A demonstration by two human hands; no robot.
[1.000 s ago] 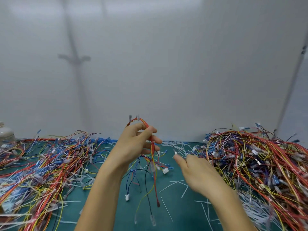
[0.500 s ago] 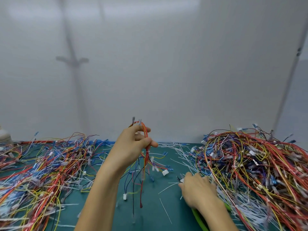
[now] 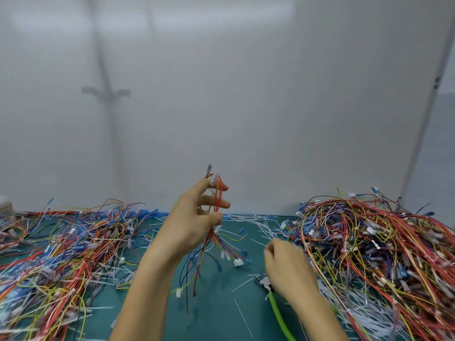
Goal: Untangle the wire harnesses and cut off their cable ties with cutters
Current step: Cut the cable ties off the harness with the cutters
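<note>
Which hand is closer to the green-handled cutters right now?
Right. The right hand grips the cutters; the left hand is raised up and to their left, holding a wire harness.

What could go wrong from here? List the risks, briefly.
1. The left hand pinches the wire harness with several fingers spread; it might slip, and its dangling ends could tangle together.
2. The right hand covers the cutters right beside the right-hand wire pile; lifting them could snag those wires. Its hold on them is hidden.
</note>
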